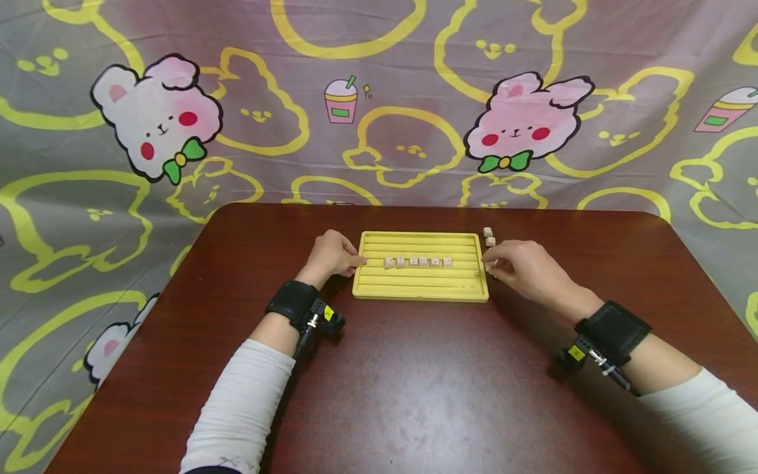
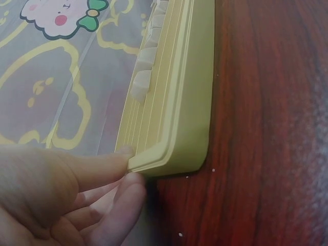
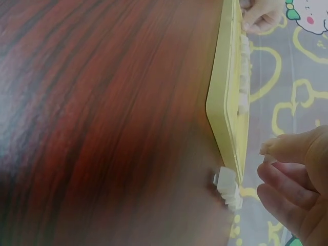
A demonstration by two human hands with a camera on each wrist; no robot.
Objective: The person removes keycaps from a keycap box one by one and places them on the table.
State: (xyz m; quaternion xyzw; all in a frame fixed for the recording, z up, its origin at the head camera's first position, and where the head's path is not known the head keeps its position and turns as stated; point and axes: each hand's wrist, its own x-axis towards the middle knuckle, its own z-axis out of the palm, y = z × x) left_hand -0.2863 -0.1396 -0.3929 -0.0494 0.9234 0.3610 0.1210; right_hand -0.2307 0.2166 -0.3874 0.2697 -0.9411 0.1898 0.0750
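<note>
A yellow ribbed tray (image 1: 420,297) lies on the table, with several small whitish cubes (image 1: 423,262) lined up along one of its middle grooves. Faint marks show on the cubes, too small to read. My left hand (image 1: 331,255) grips the tray's left edge, the thumb (image 2: 105,168) over the rim and the fingers against the side. Just past the tray's right edge, my right hand (image 1: 527,266) pinches a small whitish cube (image 3: 267,155) between thumb and forefinger, mostly covered by the fingertips. Other loose cubes (image 3: 226,182) stand beside the tray's right end.
Two of the loose cubes (image 1: 488,237) show at the tray's far right corner. The dark reddish-brown table (image 1: 408,382) reaches back to a hanging cloth (image 1: 408,85) with cartoon rabbits. Each wrist wears a black strap (image 1: 616,332) with a small device.
</note>
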